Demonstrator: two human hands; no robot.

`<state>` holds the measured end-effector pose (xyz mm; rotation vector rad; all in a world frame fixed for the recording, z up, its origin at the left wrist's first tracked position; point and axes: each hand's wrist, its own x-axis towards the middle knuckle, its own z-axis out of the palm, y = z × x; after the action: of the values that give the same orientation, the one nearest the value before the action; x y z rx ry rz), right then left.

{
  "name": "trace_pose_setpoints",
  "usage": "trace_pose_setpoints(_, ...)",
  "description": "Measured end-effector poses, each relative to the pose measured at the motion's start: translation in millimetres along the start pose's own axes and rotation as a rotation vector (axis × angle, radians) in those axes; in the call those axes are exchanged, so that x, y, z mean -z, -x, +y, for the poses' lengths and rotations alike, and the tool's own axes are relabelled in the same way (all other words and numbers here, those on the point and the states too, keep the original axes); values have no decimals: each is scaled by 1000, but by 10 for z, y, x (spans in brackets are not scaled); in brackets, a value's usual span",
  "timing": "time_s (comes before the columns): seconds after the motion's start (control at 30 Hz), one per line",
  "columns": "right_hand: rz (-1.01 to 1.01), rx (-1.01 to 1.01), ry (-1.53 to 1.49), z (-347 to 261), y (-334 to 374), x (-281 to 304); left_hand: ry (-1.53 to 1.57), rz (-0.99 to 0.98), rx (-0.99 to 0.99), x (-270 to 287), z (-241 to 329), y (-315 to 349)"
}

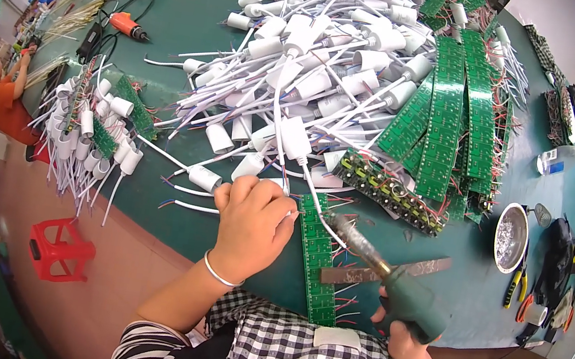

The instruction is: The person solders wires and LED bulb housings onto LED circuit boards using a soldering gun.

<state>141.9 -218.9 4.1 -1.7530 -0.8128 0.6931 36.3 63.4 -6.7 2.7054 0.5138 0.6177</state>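
My left hand (251, 222), with a white bangle at the wrist, is closed in a pinch by the top end of a long green circuit board strip (316, 258). A thin wire (293, 214) shows at the fingertips; its other end is hidden. In my right hand (406, 342) is a green soldering gun (412, 302), its metal tip pointing left over the strip's upper part. A brown bar (393, 269) lies across the strip. Just beyond my left hand sits a white lamp holder (295, 138) with a white cord; another lamp holder (204, 177) lies to its left.
A large heap of white corded lamp holders (333, 75) covers the table's middle. Stacked green boards (443, 121) are at right, near a metal bowl (510, 239) and pliers (515, 286). An orange-handled tool (126, 25) lies far left. A person (6, 97) works beyond a red stool (61, 248).
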Motion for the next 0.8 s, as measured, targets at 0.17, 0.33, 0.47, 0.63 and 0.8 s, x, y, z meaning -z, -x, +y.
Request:
trace_pose_setpoints(0.17,-66,156,321,23,-28,-58,24,-29,28,-35,-44,-59)
trace_pose_setpoints(0.33,-7,115,305,-5,-18,-144,27,-80,38,-43,-54,-82)
trace_pose_setpoints(0.47,-49,204,497,-150,-121,-172,29,-76,40,-48,-55,-90)
trace_pose_setpoints(0.63,-14,248,592,-205,-176,-229,22,-57,36,-52,-39,-105)
trace_pose_setpoints(0.8,-3,180,596,-233,-185,-254,23,-48,38,-61,-28,-106)
